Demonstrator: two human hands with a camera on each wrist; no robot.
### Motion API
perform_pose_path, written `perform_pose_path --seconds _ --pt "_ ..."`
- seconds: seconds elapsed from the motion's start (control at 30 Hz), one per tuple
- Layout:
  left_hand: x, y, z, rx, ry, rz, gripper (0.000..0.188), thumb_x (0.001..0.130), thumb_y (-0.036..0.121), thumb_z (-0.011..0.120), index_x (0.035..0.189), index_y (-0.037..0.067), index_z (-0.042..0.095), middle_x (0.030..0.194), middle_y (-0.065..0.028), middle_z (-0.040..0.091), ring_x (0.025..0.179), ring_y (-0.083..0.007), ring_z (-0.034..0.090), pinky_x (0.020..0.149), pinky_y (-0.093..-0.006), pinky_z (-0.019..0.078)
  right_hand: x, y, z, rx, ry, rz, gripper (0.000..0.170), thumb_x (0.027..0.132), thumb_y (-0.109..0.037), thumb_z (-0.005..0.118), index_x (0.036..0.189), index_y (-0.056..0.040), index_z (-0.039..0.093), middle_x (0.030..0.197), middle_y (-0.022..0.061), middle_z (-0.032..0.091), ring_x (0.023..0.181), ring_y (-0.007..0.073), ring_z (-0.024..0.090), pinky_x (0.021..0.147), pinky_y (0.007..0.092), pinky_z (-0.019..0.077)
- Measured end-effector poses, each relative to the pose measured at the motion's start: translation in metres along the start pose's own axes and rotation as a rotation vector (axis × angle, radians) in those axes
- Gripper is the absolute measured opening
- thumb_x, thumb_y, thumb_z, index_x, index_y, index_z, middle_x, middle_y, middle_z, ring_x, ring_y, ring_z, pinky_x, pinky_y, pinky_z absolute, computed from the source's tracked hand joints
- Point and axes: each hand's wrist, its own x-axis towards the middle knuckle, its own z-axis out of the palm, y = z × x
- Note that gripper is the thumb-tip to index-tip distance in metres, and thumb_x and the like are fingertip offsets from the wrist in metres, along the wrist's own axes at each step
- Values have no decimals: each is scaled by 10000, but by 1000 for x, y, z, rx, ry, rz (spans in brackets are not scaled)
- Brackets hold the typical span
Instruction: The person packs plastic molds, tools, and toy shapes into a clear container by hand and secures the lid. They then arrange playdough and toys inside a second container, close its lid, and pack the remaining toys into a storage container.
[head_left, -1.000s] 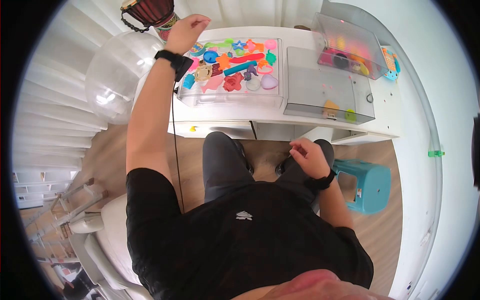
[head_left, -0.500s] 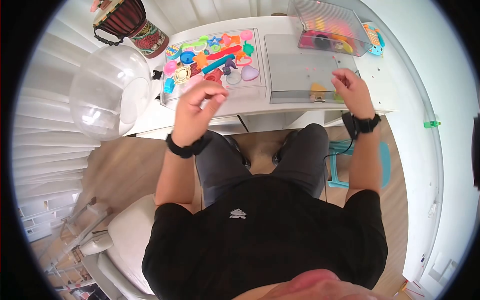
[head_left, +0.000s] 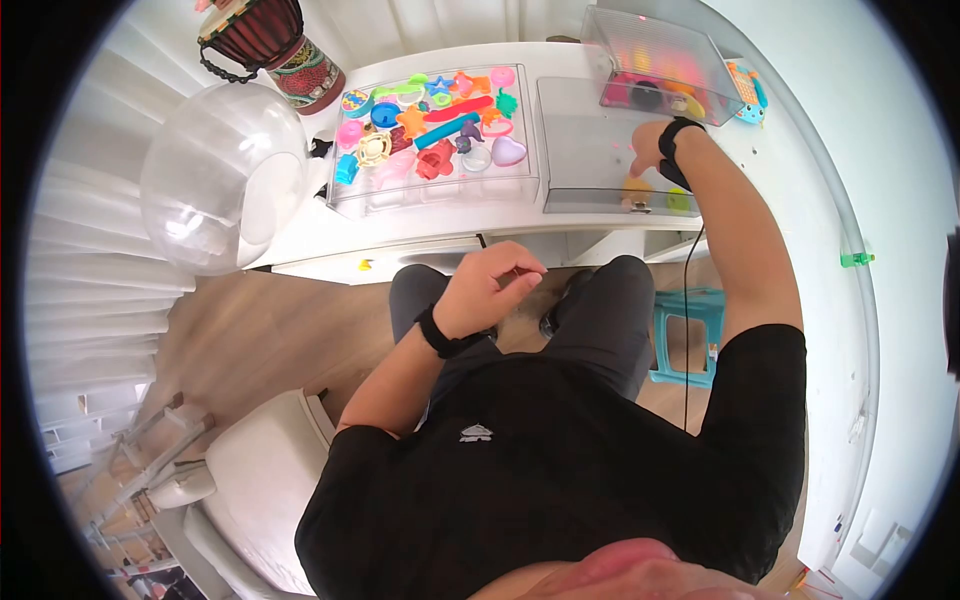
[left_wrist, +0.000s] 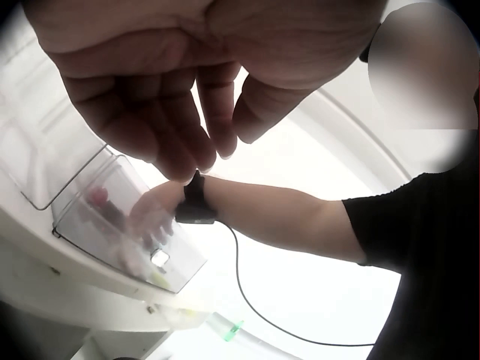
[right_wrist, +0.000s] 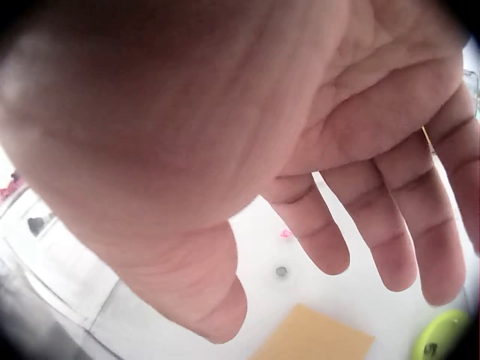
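The right hand [head_left: 655, 150] is over the flat clear bin [head_left: 590, 125], fingers down and apart. In the right wrist view, its spread fingers hold nothing above an orange-yellow piece [right_wrist: 315, 337] and a lime-green round piece [right_wrist: 444, 336]. The left hand [head_left: 490, 290] hangs over the lap in front of the table, relaxed and holding nothing; the left wrist view shows its fingers [left_wrist: 172, 112] loosely bent. To the left on the table, a clear tray [head_left: 440, 195] holds several colourful toy pieces, among them a teal stick [head_left: 447, 131] and a red flower shape [head_left: 435, 159].
A second clear bin [head_left: 665, 60] with pink and yellow things stands at the back right, beside a toy phone [head_left: 748, 92]. A drum [head_left: 306, 75] and a clear globe [head_left: 215, 175] are at the left. A teal stool [head_left: 690, 372] stands below the table; a cable [head_left: 687, 330] hangs from the right wrist.
The left hand has come down from beside the toy tray to above the lap. From the lap side, the right hand has risen and reached forward over the flat bin.
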Motion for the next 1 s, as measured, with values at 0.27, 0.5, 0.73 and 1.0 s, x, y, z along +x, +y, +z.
perform_pose_path --seconds 0.27,0.5,0.73,1.0 --pt "-7 -2 -1 51 0 13 114 963 86 695 1063 43 728 993 -88 703 835 -225 693 717 -308 556 32 -8 9 52 -308 194 677 761 -634 799 1108 -53 792 912 133 790 841 286 751 836 429 581" --pt "-8 -9 -2 31 15 21 119 956 79 688 1061 36 724 984 -101 703 832 -245 694 712 -321 556 21 -27 4 84 -373 226 568 794 -614 774 888 -55 817 843 117 776 833 276 743 830 452 574" --pt "-6 -9 -1 28 2 17 128 945 61 683 1061 21 720 983 -125 699 842 -259 706 767 -329 572 28 -28 14 115 -290 278 515 801 -564 784 826 -50 807 868 118 782 820 286 743 779 444 579" --pt "-9 -9 1 43 4 12 120 951 65 689 1057 20 722 991 -120 701 856 -261 715 769 -334 578 62 -9 33 118 -162 230 550 752 -499 795 980 1 810 1036 187 791 938 317 763 838 449 589"
